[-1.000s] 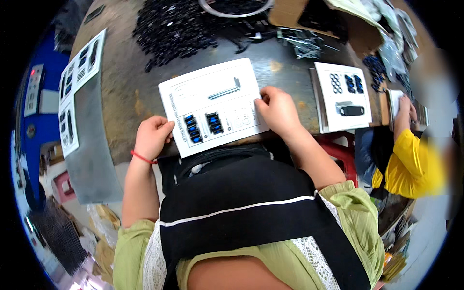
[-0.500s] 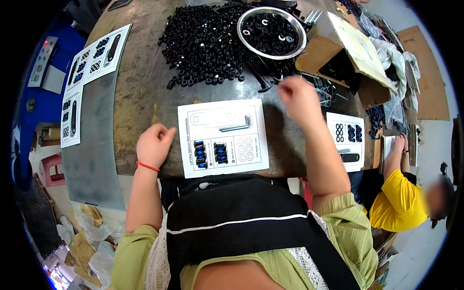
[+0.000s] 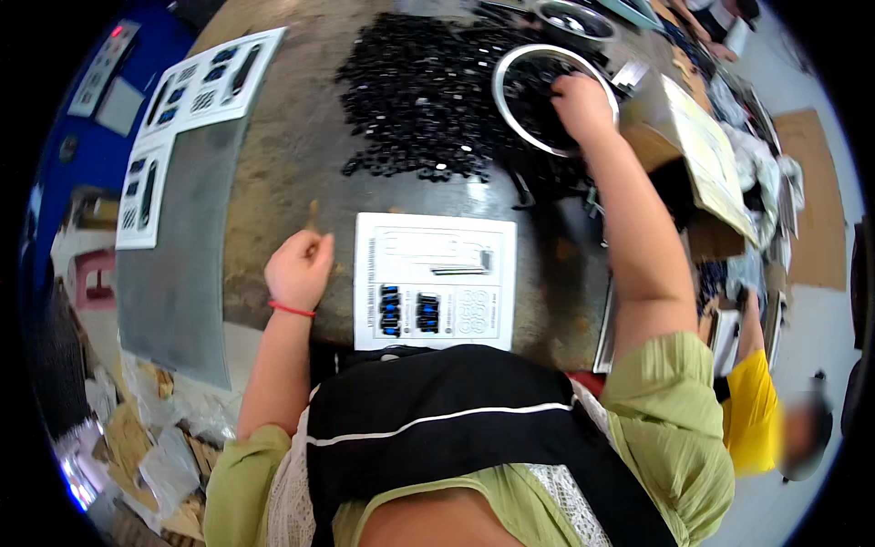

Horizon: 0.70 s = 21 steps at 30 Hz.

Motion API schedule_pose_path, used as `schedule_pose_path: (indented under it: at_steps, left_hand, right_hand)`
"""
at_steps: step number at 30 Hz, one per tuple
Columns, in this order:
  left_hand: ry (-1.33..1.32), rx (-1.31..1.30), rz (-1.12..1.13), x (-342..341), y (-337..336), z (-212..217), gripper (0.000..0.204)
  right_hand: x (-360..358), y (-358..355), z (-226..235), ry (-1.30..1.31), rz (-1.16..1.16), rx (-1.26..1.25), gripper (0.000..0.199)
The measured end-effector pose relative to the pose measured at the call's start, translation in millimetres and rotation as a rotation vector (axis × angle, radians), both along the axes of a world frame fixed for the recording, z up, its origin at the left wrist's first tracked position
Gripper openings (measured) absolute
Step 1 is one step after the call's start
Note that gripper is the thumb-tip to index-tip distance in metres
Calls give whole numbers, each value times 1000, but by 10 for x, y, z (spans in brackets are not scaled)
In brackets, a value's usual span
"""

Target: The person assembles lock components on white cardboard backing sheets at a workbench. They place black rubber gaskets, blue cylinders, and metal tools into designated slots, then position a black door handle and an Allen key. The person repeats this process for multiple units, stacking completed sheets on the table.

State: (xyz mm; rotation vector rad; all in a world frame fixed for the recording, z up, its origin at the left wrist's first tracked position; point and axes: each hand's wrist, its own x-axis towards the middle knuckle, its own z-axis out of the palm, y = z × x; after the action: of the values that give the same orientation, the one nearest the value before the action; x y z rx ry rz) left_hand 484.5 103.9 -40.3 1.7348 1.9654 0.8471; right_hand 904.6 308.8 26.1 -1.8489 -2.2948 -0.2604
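Observation:
My right hand point(image 3: 583, 108) reaches into a round metal bowl point(image 3: 499, 89) of small black rings, its fingers curled and pinched together. Motion blur hides whatever they hold. On the table left of a printed card point(image 3: 437, 239), my left hand point(image 3: 301, 267) rests loosely closed, with a red cord at the wrist; the inside of its fist is hidden. Bent hex keys point(image 3: 460, 270) lie on the card's upper half. Below them are two groups of black bolts with blue bands, the left group point(image 3: 390, 310) and the right group point(image 3: 427, 313). Ring shapes appear at the card's lower right.
A big heap of black hardware point(image 3: 410, 100) lies left of the bowl. An open cardboard box point(image 3: 656, 128) stands to its right, a second bowl point(image 3: 576, 20) behind. More cards point(image 3: 205, 87) lie far left. A person in a yellow shirt point(image 3: 755, 415) works at the right.
My right hand has moved forward from beside the hex keys near the box into the bowl. My left hand stays beside the card, fingers curled. The whole view has shifted.

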Motion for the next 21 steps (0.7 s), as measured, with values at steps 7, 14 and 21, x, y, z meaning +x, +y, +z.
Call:
schedule_pose_path:
  at_steps: [7,14,21]
  left_hand:
    - [6,-74,-20,-17,-99,77,25]
    - [-52,-36,-50,86,47,-99,23]
    - [-353,-112,-264,397,-268,160,14]
  right_hand:
    - [46,-299,73,-56,-119,-15,19]
    - [-100,-982,351,519,-113,136,20]
    - [-936,-2717,-240,814,-152,-641,17]
